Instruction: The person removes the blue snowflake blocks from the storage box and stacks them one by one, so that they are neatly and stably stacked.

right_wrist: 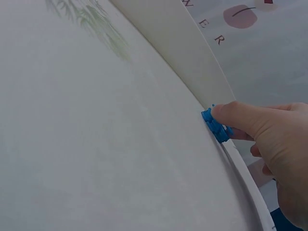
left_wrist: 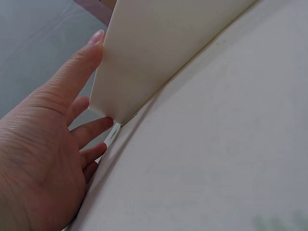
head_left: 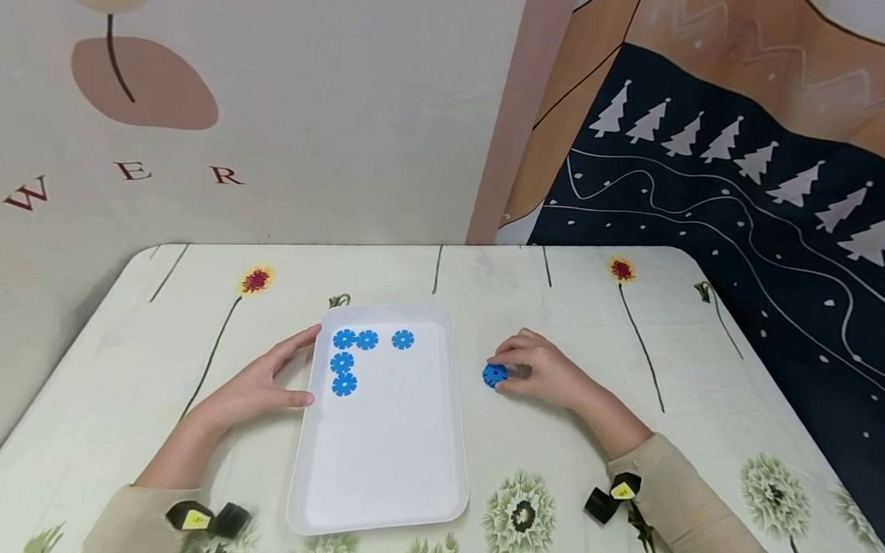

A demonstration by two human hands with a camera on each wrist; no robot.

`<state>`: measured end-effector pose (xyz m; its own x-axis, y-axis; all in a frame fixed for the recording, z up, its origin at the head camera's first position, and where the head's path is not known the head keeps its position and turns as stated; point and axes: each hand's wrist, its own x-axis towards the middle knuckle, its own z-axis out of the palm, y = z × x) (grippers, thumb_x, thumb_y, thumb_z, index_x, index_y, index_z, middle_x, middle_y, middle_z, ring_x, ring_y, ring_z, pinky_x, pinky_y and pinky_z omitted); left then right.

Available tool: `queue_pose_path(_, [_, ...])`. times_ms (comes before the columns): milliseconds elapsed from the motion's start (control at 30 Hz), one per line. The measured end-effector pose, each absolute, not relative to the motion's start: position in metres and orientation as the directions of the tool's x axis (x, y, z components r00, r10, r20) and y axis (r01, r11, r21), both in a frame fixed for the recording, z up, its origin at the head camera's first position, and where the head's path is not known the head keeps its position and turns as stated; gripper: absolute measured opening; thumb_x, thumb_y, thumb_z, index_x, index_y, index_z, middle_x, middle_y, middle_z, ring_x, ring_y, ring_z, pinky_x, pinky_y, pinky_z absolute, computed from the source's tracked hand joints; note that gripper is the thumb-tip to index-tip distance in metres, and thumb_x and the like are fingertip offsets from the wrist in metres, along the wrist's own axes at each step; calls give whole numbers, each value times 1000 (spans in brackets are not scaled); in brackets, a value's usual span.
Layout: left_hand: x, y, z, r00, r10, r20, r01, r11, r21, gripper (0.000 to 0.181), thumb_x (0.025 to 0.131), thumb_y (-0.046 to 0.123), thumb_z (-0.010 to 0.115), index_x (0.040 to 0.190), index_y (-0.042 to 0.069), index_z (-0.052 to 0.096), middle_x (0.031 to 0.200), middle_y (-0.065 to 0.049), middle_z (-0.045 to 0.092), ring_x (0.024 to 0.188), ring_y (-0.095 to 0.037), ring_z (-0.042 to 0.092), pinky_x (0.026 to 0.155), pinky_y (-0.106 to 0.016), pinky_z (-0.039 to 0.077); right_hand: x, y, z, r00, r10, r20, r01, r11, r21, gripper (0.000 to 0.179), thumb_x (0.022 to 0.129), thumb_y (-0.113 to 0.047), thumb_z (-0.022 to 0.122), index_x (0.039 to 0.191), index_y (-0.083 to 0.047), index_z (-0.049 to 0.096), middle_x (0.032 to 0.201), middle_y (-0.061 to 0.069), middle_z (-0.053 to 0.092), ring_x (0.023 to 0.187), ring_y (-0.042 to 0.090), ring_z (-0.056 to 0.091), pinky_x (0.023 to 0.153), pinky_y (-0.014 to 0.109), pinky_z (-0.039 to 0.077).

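Note:
A white rectangular tray (head_left: 388,457) lies on the table. Inside it, near the far left corner, several blue notched plastic discs (head_left: 343,384) form a row and a column, with a gap before the rightmost disc (head_left: 402,339). My left hand (head_left: 260,384) touches the tray's left wall, thumb and fingers spread; the left wrist view shows the thumb against the outer wall (left_wrist: 139,53). To the right of the tray, my right hand (head_left: 543,369) pinches a small stack of blue notched discs (right_wrist: 216,126) between thumb and fingers, low over the tablecloth.
A flower-print cloth (head_left: 561,299) covers the table. Behind it stands a pale wall panel (head_left: 345,138) with letters, and a dark tree-print cloth (head_left: 717,191) hangs at the right. Both sleeves carry a black wrist device (head_left: 208,518).

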<state>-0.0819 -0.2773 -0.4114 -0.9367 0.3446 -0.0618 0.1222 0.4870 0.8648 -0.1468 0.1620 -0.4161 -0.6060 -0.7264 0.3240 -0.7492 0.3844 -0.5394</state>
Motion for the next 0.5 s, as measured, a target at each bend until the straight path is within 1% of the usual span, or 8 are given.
queue_pose_path(500, [-82,-277,-412,-937,346,-58,125,483,867,95,75,18,82,153,20,26,154,-16,25,141,-41,10,103,-71,12,-147,162,-418,-624,-723,295,-731,408,-546,31,76,-13,82,104,-4,73,102,2,65,98,17,54,85,35,47])
